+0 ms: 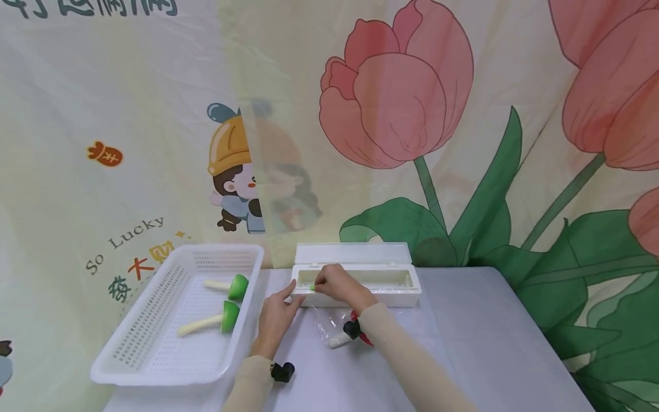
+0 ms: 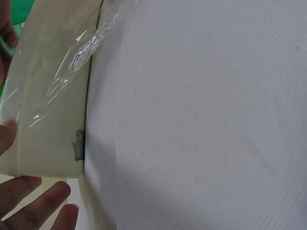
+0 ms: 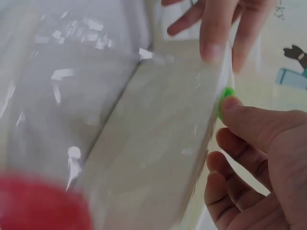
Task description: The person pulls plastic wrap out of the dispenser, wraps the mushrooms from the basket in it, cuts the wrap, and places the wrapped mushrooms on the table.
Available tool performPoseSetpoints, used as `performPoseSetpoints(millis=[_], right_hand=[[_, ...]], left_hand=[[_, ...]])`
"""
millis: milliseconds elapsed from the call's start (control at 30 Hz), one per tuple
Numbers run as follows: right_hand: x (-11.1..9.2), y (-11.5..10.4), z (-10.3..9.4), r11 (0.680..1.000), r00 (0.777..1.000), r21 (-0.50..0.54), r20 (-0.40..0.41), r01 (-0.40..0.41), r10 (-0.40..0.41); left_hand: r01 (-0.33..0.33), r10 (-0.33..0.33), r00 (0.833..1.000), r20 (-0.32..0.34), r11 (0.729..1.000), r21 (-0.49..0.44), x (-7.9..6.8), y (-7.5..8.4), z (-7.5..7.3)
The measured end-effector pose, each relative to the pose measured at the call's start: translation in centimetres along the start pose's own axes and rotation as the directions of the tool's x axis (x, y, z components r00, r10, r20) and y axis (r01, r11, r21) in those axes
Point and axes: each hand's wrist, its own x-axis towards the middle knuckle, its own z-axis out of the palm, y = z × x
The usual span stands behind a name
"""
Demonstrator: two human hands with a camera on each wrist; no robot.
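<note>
A long white box [image 1: 391, 298] stands with its lid [image 1: 355, 253] raised at the back. My left hand [image 1: 276, 319] grips the box's left end, thumb at the top front edge and fingers round the end. With thumb and fingertip, my right hand [image 1: 341, 285] pinches a small green piece [image 3: 223, 101] at the box's front rim, near the left end. Clear plastic film [image 3: 72, 72] drapes over the rim and down the front. Below the right wrist lies a toy with a white stem [image 1: 338, 341] and a red part [image 3: 43, 203], partly hidden by that wrist and overlapped by film.
To the left, a white perforated basket [image 1: 154, 375] holds two toys with green domed caps [image 1: 230, 316] and pale stems. The box stands near the back edge of a table with a white cloth [image 1: 494, 343]. Behind hangs a printed curtain [image 1: 288, 68] with tulips.
</note>
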Motion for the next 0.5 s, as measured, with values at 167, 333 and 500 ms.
performPoseSetpoints(millis=[167, 333, 500], right_hand=[[-1.2, 1.3, -1.5, 1.0, 1.0, -0.015, -0.02, -0.007, 0.007], [-2.1, 2.5, -1.8, 1.0, 1.0, 0.015, -0.01, -0.004, 0.005], [-3.2, 3.2, -2.7, 0.999, 0.999, 0.011, -0.008, -0.032, 0.032]], left_hand=[[0.009, -0.009, 1.0, -0.025, 1.0, 0.023, 0.1, 0.1, -0.7], [0.015, -0.015, 1.0, 0.016, 1.0, 0.011, -0.2, 0.2, -0.8], [0.009, -0.009, 1.0, 0.022, 1.0, -0.001, -0.2, 0.4, -0.1]])
